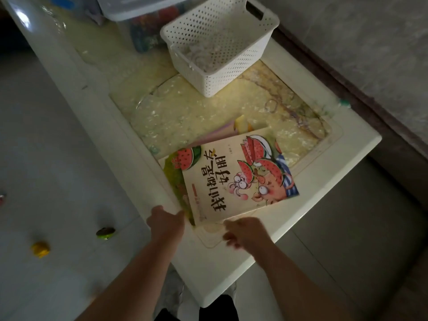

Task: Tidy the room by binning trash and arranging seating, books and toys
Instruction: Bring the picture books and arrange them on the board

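Head view: white basket (220, 75) beyond books (238, 179)

Watermelon-cover picture book (240, 174) lies flat, askew atop other books (175, 181), on the white table (324, 167)

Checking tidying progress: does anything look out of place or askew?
Yes. The watermelon-cover picture book lies skewed over fanned-out books on the white table; a yellow toy and a green toy lie on the floor.
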Demonstrator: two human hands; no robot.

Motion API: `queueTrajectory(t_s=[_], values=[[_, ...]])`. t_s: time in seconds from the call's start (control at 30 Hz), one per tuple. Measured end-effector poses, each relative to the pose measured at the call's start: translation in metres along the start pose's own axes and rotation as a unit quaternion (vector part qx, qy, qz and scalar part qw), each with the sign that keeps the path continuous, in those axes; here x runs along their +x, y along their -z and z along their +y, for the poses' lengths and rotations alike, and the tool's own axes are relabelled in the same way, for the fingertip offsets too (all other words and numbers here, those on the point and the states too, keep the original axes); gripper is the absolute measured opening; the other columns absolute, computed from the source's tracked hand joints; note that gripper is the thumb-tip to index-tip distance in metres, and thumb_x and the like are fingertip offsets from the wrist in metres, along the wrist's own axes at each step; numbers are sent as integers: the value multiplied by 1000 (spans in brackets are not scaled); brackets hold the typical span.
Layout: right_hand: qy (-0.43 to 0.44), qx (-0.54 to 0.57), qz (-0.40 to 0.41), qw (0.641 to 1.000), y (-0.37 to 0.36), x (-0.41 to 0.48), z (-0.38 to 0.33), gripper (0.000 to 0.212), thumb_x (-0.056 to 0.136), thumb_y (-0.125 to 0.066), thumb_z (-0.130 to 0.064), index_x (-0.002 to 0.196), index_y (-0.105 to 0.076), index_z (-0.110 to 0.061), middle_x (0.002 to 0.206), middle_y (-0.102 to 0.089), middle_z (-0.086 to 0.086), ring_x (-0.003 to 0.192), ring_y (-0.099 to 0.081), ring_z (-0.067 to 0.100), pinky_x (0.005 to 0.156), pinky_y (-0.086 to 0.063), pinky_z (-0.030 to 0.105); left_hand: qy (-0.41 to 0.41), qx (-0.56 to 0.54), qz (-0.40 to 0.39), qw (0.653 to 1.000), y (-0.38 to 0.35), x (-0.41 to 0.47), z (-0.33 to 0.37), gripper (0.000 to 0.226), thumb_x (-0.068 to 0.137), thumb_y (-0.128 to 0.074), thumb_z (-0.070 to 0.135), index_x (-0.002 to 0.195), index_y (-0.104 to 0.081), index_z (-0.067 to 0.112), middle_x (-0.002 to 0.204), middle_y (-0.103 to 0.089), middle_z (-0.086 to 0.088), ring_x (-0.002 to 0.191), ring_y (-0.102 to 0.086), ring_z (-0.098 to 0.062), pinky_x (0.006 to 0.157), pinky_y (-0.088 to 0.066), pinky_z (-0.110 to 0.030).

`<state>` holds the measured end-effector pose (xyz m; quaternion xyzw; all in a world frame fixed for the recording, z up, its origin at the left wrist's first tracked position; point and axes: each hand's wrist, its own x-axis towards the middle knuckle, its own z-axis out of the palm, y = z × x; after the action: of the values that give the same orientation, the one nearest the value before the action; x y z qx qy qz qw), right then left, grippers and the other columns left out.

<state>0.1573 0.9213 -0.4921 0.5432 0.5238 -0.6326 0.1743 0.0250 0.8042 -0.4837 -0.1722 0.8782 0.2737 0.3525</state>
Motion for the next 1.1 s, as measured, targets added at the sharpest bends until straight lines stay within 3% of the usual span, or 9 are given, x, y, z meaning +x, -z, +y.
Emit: queueTrajectory(t_s=[0.07,0.17,0.23,0.33,0.47,0.63,0.8,0.93,1.1], values=[[93,-112,203,968,18,5,-7,22,92,-59,-28,74,-65,-17,76,-71,5,68,-63,20,66,-51,30,53,-32,-48,997,-6,-5,-14,51,87,-67,21,127,-47,-2,118,-60,-21,98,-64,-33,85,-55,-41],[166,-212,342,900,49,23,-17,26,90,-60,-27,114,-63,-17,121,-60,10,109,-55,28,91,-45,37,133,-131,-172,967,-18,-14,-17,24,88,-68,20,94,-60,-2,83,-66,-18,72,-64,-26,66,-59,-41],[123,-263,318,902,67,38,-24,56,89,-62,-27,140,-42,-20,146,-36,13,132,-35,33,108,-33,46,170,-203,-225,938,-28,-16,-11,18,89,-66,16,90,-58,0,81,-63,-18,72,-60,-27,65,-56,-40],[55,-245,306,918,80,52,-29,69,87,-61,-25,147,-27,-23,143,-35,18,128,-35,38,107,-35,49,201,-309,-215,904,-40,-13,-5,13,91,-63,11,95,-58,0,85,-63,-17,78,-59,-27,73,-53,-39],[33,-150,255,955,52,46,-22,45,78,-73,-31,110,-50,-9,103,-66,20,85,-64,32,76,-55,45,178,-361,-174,899,-47,-1,-4,20,90,-65,17,105,-60,5,84,-66,-9,74,-61,-21,70,-52,-34],[22,-109,-15,994,-1,20,-18,28,79,-77,-28,83,-69,-2,67,-68,8,51,-63,14,54,-54,29,129,-341,-122,923,-48,10,-6,62,72,-78,40,112,-57,-1,107,-68,-16,91,-68,-29,82,-57,-41],[69,-177,305,933,30,34,-40,35,86,-65,-34,109,-57,-9,113,-58,12,95,-51,24,80,-42,31,111,-291,-22,950,-42,63,-28,39,79,-60,31,108,-58,6,111,-66,-21,96,-67,-40,82,-56,-56],[105,-128,267,949,49,61,-60,59,87,-61,-21,140,-38,-7,131,-49,16,120,-48,35,98,-44,47,96,-291,2,952,-17,47,-9,39,84,-64,23,114,-53,0,113,-64,-21,98,-65,-42,84,-55,-56],[79,-58,186,978,41,66,-70,34,94,-55,-28,121,-58,-9,94,-59,2,80,-56,19,59,-40,25,99,-327,-46,939,-11,33,0,50,81,-73,10,122,-47,-2,112,-63,-20,95,-65,-40,84,-53,-62]])
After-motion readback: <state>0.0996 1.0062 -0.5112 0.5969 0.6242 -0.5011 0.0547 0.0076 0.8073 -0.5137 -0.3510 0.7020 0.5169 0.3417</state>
